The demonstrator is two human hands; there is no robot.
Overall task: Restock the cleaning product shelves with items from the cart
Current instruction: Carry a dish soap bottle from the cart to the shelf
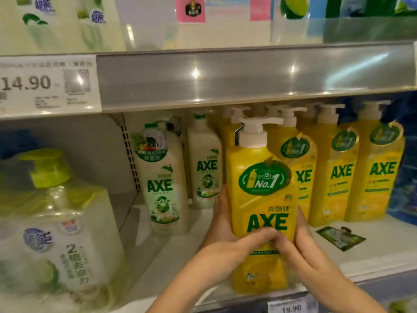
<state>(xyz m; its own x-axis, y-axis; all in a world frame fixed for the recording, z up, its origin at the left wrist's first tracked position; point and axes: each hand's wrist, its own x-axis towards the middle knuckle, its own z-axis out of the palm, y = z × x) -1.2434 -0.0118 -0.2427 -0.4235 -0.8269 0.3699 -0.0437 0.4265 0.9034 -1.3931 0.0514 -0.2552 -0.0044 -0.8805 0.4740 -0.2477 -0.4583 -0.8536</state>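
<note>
Left grip (228, 242) and right grip (303, 249) clasp a yellow pump bottle (261, 199) — labelled "AXE", "No.1" — at the shelf (372, 251).

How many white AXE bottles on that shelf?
2. Left white AXE bottle by the perforated upright; right white AXE bottle beside the yellow bottles. Others may hide behind.

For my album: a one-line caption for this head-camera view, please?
Left hand and right hand grip a yellow AXE bottle at the shelf front, beside matching bottles.
</note>
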